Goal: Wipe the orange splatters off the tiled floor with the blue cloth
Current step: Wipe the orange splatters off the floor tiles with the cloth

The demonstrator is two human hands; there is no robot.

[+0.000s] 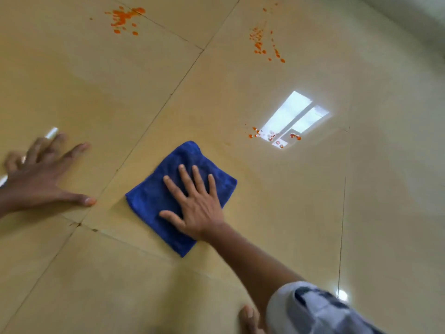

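Observation:
A folded blue cloth (168,189) lies flat on the beige tiled floor (120,92). My right hand (195,203) presses on it with straight, spread fingers. My left hand (41,174) rests flat on the floor to the left, fingers spread, apart from the cloth. Orange splatters show in three places: far left (125,19), far right (263,43), and a small group of drops (274,136) just up and right of the cloth, at the edge of a bright window reflection.
A white streak of reflected light (51,133) lies under my left fingers. Dark grout lines (149,124) cross the floor. A foot (249,319) shows at the bottom edge. A pale wall base (409,15) runs along the top right.

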